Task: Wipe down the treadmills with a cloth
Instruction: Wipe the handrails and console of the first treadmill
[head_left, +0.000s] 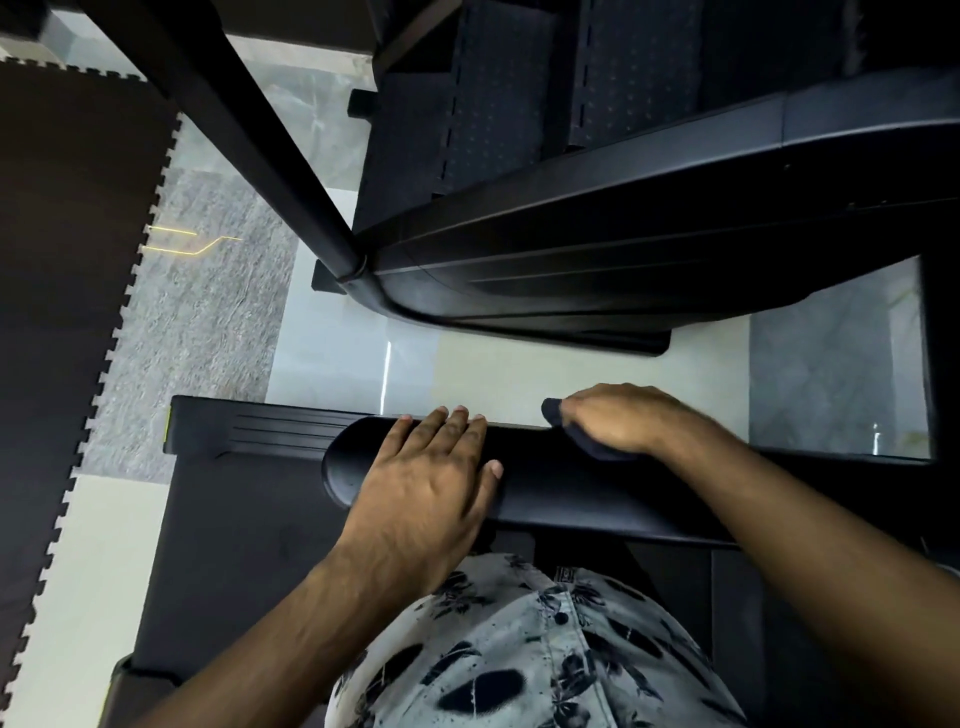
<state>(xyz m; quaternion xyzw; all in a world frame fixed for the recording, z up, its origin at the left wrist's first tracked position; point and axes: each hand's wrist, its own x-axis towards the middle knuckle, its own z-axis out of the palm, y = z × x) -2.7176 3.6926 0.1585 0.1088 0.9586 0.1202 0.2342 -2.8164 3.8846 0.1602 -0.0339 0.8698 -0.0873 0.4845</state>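
Note:
A black treadmill handrail (550, 483) runs across the lower middle of the head view. My left hand (421, 483) lies flat on its rounded left end with fingers straight. Further right on the same rail, my right hand (618, 418) presses down on a dark cloth (597, 447); its fingers curl over the cloth, which sticks out at the fingertips and under the palm. Below the rail sits the treadmill's black base (244, 499). A second treadmill (597, 260) stands beyond, across a strip of floor.
A black upright post (249, 145) slants from the top left down to the far treadmill's front. Dark interlocking floor mats (62, 312) cover the left side. Pale glossy tiles (519, 374) lie between the two machines. My patterned shirt (519, 649) fills the bottom.

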